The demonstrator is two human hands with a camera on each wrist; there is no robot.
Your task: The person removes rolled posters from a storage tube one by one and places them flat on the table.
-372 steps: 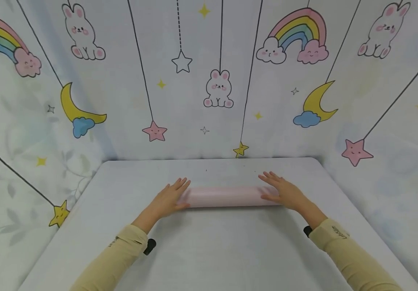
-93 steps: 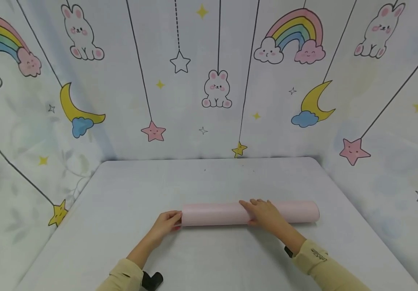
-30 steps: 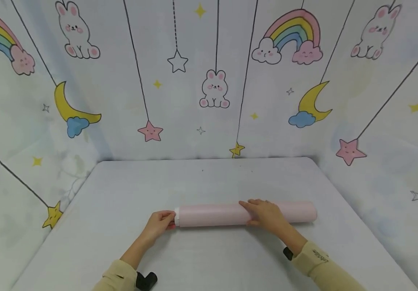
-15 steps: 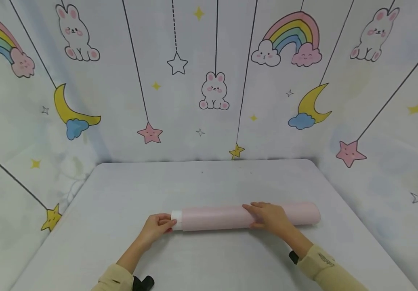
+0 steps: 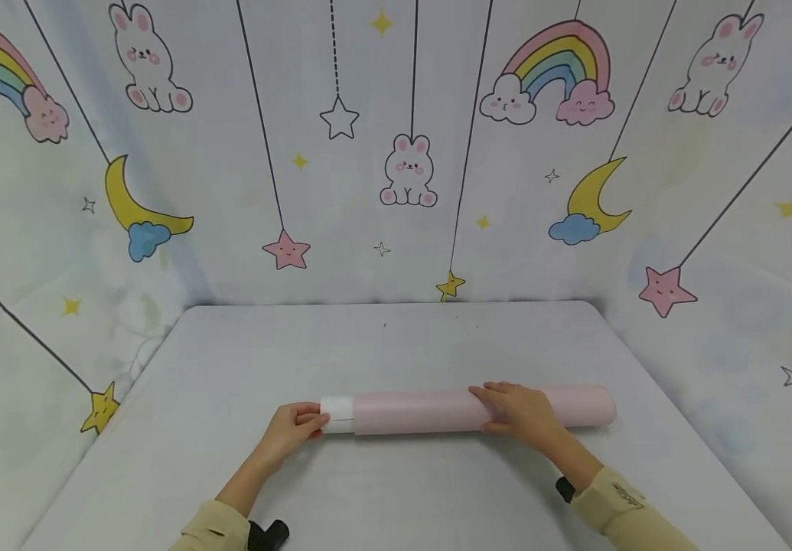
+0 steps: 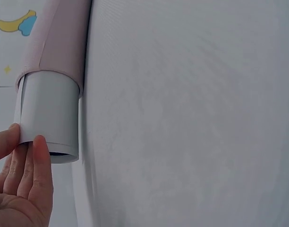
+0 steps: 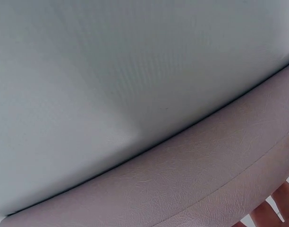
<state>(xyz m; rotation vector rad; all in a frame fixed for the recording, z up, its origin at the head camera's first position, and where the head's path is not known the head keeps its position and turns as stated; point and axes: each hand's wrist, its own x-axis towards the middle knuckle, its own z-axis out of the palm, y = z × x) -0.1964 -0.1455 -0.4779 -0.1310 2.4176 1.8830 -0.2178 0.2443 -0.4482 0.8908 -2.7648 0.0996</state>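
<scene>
A long pink roll (image 5: 416, 413) lies crosswise on the white table. Out of its left end sticks a shorter stretch of a white inner roll (image 5: 337, 415), which has a lengthwise edge and a hollow end in the left wrist view. My left hand (image 5: 287, 430) pinches the rim of that white inner roll (image 6: 50, 109), thumb outside and fingers at the opening. Across the pink roll, right of its middle, my right hand (image 5: 519, 413) holds it from above, fingers over the far side and thumb on the near side. The right wrist view shows the pink roll's (image 7: 182, 175) textured surface and a few fingertips.
The white tabletop (image 5: 396, 490) extends around the roll on all sides. Behind and beside it stand cloth walls (image 5: 354, 184) printed with rabbits, stars, moons and rainbows. A dark wrist device (image 5: 268, 534) sits at the left sleeve.
The white inner roll has come out of the pink roll's left end, and more shows now. Earlier, both hands lay at the roll's two ends, farther back; the roll has since come nearer.
</scene>
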